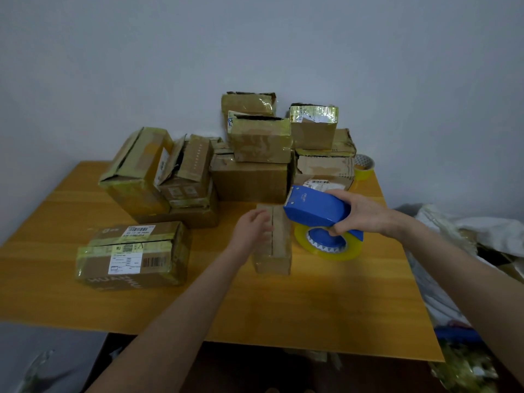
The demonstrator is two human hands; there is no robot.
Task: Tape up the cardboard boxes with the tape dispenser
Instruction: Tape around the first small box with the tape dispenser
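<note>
Bracing a small cardboard box (279,251) at the middle of a wooden table (312,307) with the left hand (253,226), fingers loosely bent and close together, resting against its left top edge, probably to stop it sliding under the pull of tape. Gripping a blue tape dispenser (314,209) in the right hand (360,214), fingers and thumb clamped round the body just above the roll of clear yellowish tape (329,246). Holding the dispenser's front end over the box's far right corner, seemingly lining up with the open seam running along the lid, not yet visibly taped.

Showing "deli" in pale letters on the dispenser's side. Lying to the left, well apart, a taped box (130,256) carrying white shipping labels with barcodes, a large "A", and what looks like "HUAZHU" printed on its front; smaller print too fine to read. Waiting at the back against the wall, a pile of worn boxes (249,177), several gaping open, with a spare roll (364,165) just beside them on the right.
</note>
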